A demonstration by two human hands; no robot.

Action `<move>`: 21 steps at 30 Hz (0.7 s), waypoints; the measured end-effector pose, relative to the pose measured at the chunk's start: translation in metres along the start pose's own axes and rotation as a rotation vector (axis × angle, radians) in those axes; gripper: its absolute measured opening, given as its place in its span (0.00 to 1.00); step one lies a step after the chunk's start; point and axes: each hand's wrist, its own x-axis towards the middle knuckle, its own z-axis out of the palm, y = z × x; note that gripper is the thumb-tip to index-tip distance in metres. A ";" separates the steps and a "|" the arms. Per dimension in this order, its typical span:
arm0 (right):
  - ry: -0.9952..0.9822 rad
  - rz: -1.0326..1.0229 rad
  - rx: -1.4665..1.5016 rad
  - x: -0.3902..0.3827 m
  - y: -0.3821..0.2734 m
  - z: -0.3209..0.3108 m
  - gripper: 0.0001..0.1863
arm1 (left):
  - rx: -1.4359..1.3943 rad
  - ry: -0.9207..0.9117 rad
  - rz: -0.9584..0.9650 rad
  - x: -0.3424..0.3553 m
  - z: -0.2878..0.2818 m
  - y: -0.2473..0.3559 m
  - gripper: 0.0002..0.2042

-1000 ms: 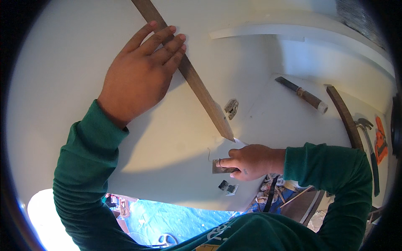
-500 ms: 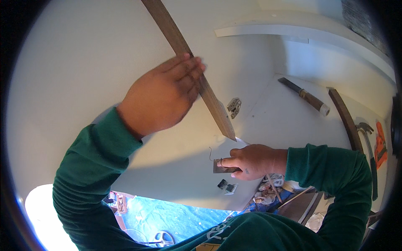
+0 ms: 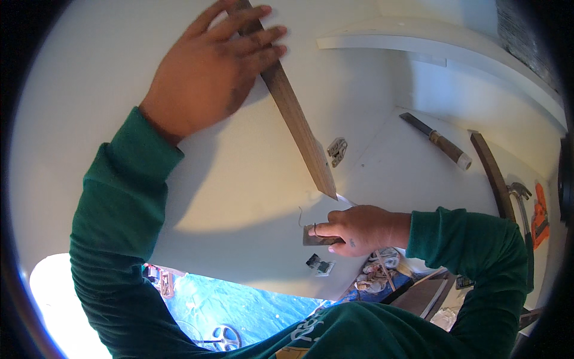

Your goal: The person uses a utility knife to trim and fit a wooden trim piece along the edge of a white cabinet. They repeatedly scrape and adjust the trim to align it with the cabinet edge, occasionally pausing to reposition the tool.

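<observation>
My left hand [image 3: 212, 69] lies flat, fingers spread, on a long brown wooden strip [image 3: 299, 128] that runs diagonally across a white panel [image 3: 239, 197]. The strip's lower end stops just above my right hand [image 3: 359, 230]. That hand pinches a small brown wooden block [image 3: 317, 236] against the panel near its front edge. A thin curved pencil mark shows just left of the block. A small dark metal piece [image 3: 320, 265] lies on the panel right below the block.
A metal hinge [image 3: 336, 149] lies on the panel beside the strip. A chisel [image 3: 439, 142], a curved dark wood piece [image 3: 491, 173], a hammer [image 3: 520, 200] and an orange tool [image 3: 540, 215] lie at the right. Blue tarp [image 3: 239, 308] covers the floor below.
My left hand has slid up and to the right along the wooden strip, toward its far end. My right hand stays on the small block.
</observation>
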 end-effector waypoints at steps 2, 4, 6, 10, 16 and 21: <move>0.013 -0.010 -0.009 0.000 0.000 -0.001 0.26 | 0.043 0.037 -0.035 0.006 -0.003 -0.004 0.20; -0.002 0.013 -0.008 0.001 0.000 0.000 0.26 | 0.037 -0.185 -0.080 0.015 -0.015 -0.003 0.27; 0.004 0.012 -0.019 0.002 -0.001 0.000 0.26 | 0.033 -0.175 -0.078 0.014 -0.017 -0.005 0.27; 0.029 -0.005 -0.026 0.002 0.000 0.002 0.26 | -0.083 0.035 0.040 0.002 0.006 -0.008 0.20; 0.032 -0.010 -0.007 0.001 0.002 0.001 0.27 | -0.323 -0.141 0.159 -0.002 -0.001 -0.006 0.22; 0.050 -0.029 0.010 0.002 0.003 0.002 0.26 | -0.120 -0.050 0.098 -0.003 -0.002 -0.007 0.26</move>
